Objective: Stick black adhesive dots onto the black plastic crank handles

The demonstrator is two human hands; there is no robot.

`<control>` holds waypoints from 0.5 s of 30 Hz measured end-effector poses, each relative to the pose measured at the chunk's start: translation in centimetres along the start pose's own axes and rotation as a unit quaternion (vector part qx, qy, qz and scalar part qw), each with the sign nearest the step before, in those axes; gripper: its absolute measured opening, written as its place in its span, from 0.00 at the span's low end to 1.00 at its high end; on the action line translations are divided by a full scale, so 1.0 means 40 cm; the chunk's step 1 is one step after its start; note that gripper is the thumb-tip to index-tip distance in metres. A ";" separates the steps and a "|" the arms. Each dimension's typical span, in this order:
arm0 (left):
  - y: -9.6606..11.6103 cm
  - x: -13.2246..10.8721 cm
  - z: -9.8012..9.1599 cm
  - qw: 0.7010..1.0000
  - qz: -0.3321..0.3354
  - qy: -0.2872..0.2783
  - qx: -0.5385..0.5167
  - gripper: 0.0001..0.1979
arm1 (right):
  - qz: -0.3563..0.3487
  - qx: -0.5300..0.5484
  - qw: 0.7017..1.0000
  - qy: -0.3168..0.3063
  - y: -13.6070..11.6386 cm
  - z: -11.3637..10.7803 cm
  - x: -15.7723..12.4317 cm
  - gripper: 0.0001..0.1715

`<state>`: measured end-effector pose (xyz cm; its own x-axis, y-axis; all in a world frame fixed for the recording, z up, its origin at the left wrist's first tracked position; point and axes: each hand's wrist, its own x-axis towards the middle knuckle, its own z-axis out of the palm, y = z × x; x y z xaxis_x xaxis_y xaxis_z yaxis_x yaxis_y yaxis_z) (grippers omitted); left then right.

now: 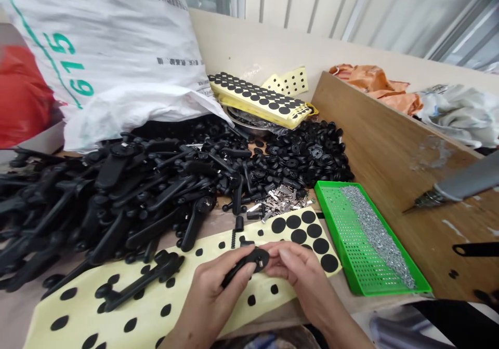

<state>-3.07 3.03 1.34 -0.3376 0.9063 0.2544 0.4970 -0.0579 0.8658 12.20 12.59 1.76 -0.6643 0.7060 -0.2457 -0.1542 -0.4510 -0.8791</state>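
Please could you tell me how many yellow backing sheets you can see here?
3: one yellow backing sheet under the left hand and right hand, another on a metal bowl, a third behind it; more may be hidden beneath.

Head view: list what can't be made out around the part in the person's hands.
- Black plastic lever: its middle is hidden by the left hand and right hand, head view.
- Metal pieces in the green perforated tray: too small to tell their shape, head view.
- Grey-handled tool: handle cut off by the right edge, head view.
- Red object: partly hidden by the white woven sack and cut off by the left edge, head view.
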 end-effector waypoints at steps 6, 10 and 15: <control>0.006 -0.001 -0.023 1.000 -0.019 -0.003 0.007 0.11 | -0.002 0.010 1.000 -0.004 0.016 0.032 0.002 0.13; 0.019 -0.015 -0.024 0.999 -0.032 -0.005 0.000 0.11 | -0.020 -0.048 0.999 -0.015 0.017 0.035 0.010 0.17; 0.038 -0.036 -0.015 0.995 -0.095 -0.019 -0.024 0.13 | -0.094 -0.302 0.944 -0.096 0.011 0.039 0.011 0.15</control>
<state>-2.31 1.40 2.56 -0.3910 0.9178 0.0691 0.3886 0.0966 0.9163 10.71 11.85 1.89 -0.7961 0.6041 -0.0353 0.1249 0.1070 -0.9864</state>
